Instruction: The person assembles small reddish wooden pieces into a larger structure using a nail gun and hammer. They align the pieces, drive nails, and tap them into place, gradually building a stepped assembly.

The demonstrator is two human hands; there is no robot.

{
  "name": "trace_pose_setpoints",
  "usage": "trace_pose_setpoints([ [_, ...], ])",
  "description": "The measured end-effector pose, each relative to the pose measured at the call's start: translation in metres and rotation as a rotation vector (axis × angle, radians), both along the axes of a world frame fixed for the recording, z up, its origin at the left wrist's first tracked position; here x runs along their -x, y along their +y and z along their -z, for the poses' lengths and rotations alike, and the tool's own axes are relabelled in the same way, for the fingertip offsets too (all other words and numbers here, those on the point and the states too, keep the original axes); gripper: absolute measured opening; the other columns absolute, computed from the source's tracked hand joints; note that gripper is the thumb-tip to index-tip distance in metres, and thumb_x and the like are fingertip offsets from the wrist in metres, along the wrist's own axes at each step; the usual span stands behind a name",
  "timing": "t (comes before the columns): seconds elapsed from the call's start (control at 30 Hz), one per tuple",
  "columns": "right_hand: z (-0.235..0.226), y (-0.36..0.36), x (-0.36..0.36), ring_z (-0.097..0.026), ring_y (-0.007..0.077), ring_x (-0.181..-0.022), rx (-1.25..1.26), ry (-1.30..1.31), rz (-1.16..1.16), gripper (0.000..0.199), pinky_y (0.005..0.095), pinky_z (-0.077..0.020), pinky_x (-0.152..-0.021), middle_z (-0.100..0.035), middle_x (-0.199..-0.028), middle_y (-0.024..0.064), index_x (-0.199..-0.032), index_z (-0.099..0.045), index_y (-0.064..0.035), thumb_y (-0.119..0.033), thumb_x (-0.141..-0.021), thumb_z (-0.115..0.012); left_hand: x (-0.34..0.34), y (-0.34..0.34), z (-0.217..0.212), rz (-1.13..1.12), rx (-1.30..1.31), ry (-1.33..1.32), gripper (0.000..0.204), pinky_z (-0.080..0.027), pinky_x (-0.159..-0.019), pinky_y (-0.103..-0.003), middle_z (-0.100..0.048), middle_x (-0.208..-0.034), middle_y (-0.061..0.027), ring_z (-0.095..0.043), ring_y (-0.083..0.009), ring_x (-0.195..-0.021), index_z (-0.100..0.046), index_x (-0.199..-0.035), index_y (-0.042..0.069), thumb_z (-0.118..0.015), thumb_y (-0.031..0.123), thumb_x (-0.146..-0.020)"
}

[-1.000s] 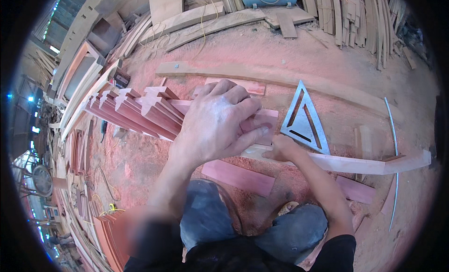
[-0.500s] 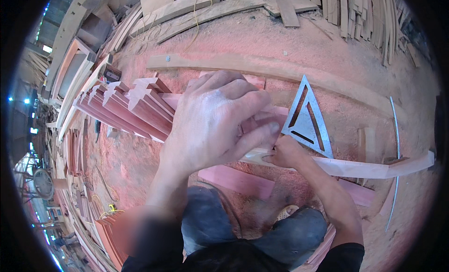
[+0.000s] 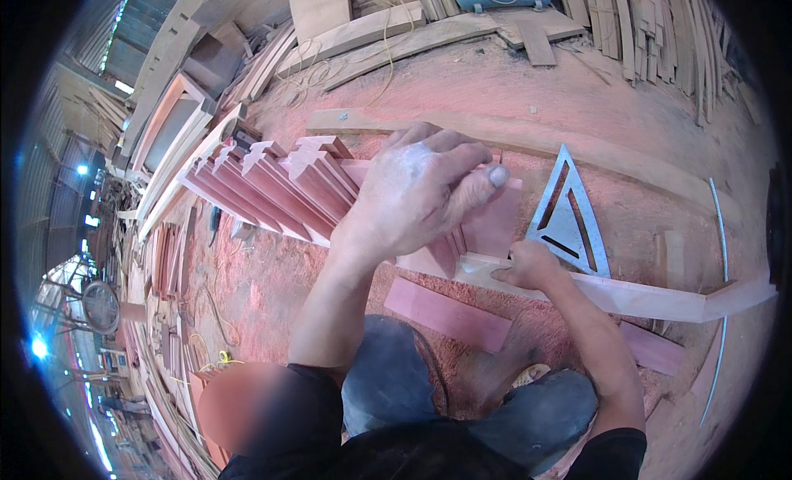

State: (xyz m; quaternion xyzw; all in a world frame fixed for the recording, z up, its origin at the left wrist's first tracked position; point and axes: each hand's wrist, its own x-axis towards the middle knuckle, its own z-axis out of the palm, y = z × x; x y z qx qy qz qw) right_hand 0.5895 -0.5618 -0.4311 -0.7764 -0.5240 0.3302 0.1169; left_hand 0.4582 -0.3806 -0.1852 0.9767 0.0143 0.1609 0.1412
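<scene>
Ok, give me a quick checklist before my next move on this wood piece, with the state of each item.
1. Left hand presses down on the reddish wooden moulding pieces: ok.
2. Right hand rests on the long pale wooden strip: ok.
3. Grey metal triangle square lies flat beside the right hand: ok.
4. Any tool in the right hand: cannot tell.
5. Bare foot close under the strip: not ok.

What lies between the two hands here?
In the head view, the end of a reddish wood piece fills the stretch between the left hand and the right hand, beside the metal triangle square.
</scene>
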Motion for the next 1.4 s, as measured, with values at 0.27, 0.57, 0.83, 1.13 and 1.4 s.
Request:
trace_pose_setpoints([
  [0.27,0.016,-0.024,0.031,-0.078,0.0428,-0.091,-0.256,-0.111,0.026,0.047,0.0548,-0.0619,-0.085,-0.080,-0.094,0.0214,-0.113,-0.081,-0.0095,-0.049,-0.087,-0.084,0.074,-0.044,-0.002,-0.014,0.043,-0.085,0.033,-0.050,-0.091,-0.049,-0.074,-0.112,-0.0105,-0.068,-0.0364,-0.105,-0.076,-0.118,0.008,-0.071,0.036,-0.102],
  [0.57,0.033,-0.022,0.037,-0.077,0.0394,-0.089,-0.471,-0.003,0.061,0.044,0.0515,-0.0598,-0.087,-0.080,-0.091,0.0146,-0.119,-0.078,-0.0161,-0.044,-0.086,-0.086,0.086,-0.050,0.002,0.052,0.052,-0.203,0.029,-0.049,-0.093,-0.048,-0.075,-0.113,-0.0097,-0.069,-0.0360,-0.107,-0.077,-0.114,0.009,-0.076,0.032,-0.097],
  [0.83,0.054,-0.024,0.030,-0.077,0.0330,-0.086,-0.480,-0.094,0.001,0.042,0.0480,-0.0568,-0.094,-0.080,-0.087,0.0113,-0.115,-0.080,-0.0172,-0.048,-0.087,-0.084,0.095,-0.040,0.003,0.128,0.272,-0.200,0.046,-0.051,-0.100,-0.050,-0.074,-0.123,-0.0200,-0.070,-0.0400,-0.117,-0.074,-0.123,0.000,-0.062,0.041,-0.107],
  [1.13,0.028,-0.025,0.034,-0.078,0.0318,-0.087,-0.117,-0.303,-0.130,0.041,0.0508,-0.0518,-0.100,-0.079,-0.083,0.0125,-0.112,-0.081,-0.0178,-0.054,-0.093,-0.075,0.138,0.001,-0.003,-0.147,0.329,-0.530,0.062,-0.054,-0.105,-0.047,-0.076,-0.122,-0.0252,-0.072,-0.0366,-0.118,-0.074,-0.122,-0.009,-0.044,0.044,-0.117],
  [1.4,0.024,-0.024,0.037,-0.079,0.0337,-0.088,-0.168,-0.263,-0.075,0.048,0.0529,-0.0514,-0.102,-0.079,-0.082,0.0143,-0.111,-0.081,-0.0184,-0.062,-0.092,-0.075,0.150,-0.001,0.034,-0.378,0.073,-0.514,0.062,-0.052,-0.107,-0.049,-0.078,-0.118,-0.0213,-0.072,-0.0382,-0.118,-0.076,-0.118,-0.007,-0.039,0.044,-0.119],
])
